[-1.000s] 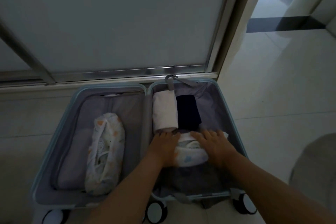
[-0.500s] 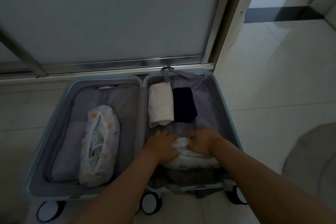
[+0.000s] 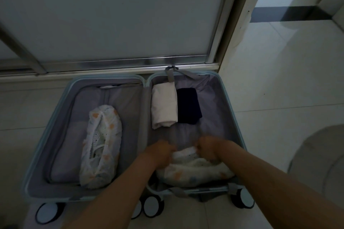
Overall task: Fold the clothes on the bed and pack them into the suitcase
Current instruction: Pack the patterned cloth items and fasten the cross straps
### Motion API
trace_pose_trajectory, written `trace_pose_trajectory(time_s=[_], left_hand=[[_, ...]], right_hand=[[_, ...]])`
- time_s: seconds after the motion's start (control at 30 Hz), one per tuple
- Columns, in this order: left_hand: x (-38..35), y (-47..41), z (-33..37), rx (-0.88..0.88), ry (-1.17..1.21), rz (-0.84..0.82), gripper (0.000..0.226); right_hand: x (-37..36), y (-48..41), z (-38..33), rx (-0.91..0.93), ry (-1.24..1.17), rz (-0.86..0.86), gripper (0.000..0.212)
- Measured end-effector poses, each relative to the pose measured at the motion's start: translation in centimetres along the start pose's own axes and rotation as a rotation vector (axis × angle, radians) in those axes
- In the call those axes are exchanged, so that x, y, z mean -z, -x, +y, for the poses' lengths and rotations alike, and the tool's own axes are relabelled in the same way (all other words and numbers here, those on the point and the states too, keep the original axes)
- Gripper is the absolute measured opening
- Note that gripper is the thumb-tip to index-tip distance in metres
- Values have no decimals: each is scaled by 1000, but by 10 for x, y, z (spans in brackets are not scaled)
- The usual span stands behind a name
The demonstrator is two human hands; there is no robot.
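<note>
Suitcase (image 3: 229,117) lies open flat on the tile floor, far edge against the sliding door (image 3: 111,15). My left hand (image 3: 162,151) and right hand (image 3: 208,149) are both curled, gripping the top of the printed bundle (image 3: 195,173) at the near end of the right half. Further in, a white folded garment (image 3: 163,106) touches a dark folded garment (image 3: 189,106). The left half holds a printed shoe bag (image 3: 101,145). My forearms hide part of the near rim.
</note>
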State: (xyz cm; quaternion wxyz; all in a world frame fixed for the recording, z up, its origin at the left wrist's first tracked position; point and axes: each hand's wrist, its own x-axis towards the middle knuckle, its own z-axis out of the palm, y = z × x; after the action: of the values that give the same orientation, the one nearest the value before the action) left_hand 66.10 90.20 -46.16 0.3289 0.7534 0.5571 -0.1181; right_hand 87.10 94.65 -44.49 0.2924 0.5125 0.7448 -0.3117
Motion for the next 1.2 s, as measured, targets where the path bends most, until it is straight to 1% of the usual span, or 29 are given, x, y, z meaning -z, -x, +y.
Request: trace_pose_trajectory(time_s=[0.07,0.13,0.17,0.2,0.23,0.3,0.33,0.4,0.47,0.53,0.63,0.7,0.73,0.77,0.83,0.87,0.93,1.0,1.03,1.07,1.13,1.17,1.2], left_hand=[[-9,3,4,24,12,-10,36],[-11,7,8,28,62,20,43],[-12,9,10,21,87,33,48],[-12,11,10,14,112,22,55],[-11,14,11,-8,129,-16,67],[-11,20,12,-47,88,-132,99],[-12,21,11,-61,32,-141,105],[-16,18,5,-83,-22,-1,93],[-22,11,-2,-85,-12,90,83],[-26,6,-5,-81,-22,95,83],[-27,6,-5,-59,-27,29,82],[-18,6,-7,-57,32,41,67],[-12,6,-10,-63,94,101,56],[-2,10,-11,-66,169,200,48],[14,17,-21,-77,290,420,41],[22,22,-30,-71,308,520,38],[36,41,-48,39,251,685,33],[45,62,-73,200,192,825,30],[47,73,-86,289,174,849,32],[47,83,-102,391,157,821,37],[42,100,-128,600,175,685,54],[38,108,-138,673,261,636,60],[36,116,-146,709,389,623,62]], right_hand=[[-9,0,-7,-2,-20,-51,51],[-16,1,-13,42,-111,30,60],[-19,3,-15,74,-129,93,60],[-23,5,-17,94,-121,137,60],[-27,6,-19,113,-102,156,62],[-33,9,-20,124,-56,111,72],[-34,8,-18,116,-19,98,76],[-34,4,-14,98,71,163,73],[-33,3,-12,91,85,248,68],[-31,3,-13,101,50,241,69],[-29,3,-18,81,-16,177,66],[-20,1,-28,58,-57,194,56],[-14,-1,-35,67,-82,222,52],[-8,-2,-43,93,-119,248,49],[7,-6,-65,168,-159,302,44],[14,-8,-78,186,-203,351,41],[25,-13,-107,221,-294,476,36],[33,-18,-142,267,-363,521,33],[35,-21,-160,298,-376,538,33],[37,-26,-177,313,-392,548,35],[40,-35,-208,294,-411,531,38],[40,-39,-222,273,-414,504,38],[36,-46,-238,262,-424,446,41]])
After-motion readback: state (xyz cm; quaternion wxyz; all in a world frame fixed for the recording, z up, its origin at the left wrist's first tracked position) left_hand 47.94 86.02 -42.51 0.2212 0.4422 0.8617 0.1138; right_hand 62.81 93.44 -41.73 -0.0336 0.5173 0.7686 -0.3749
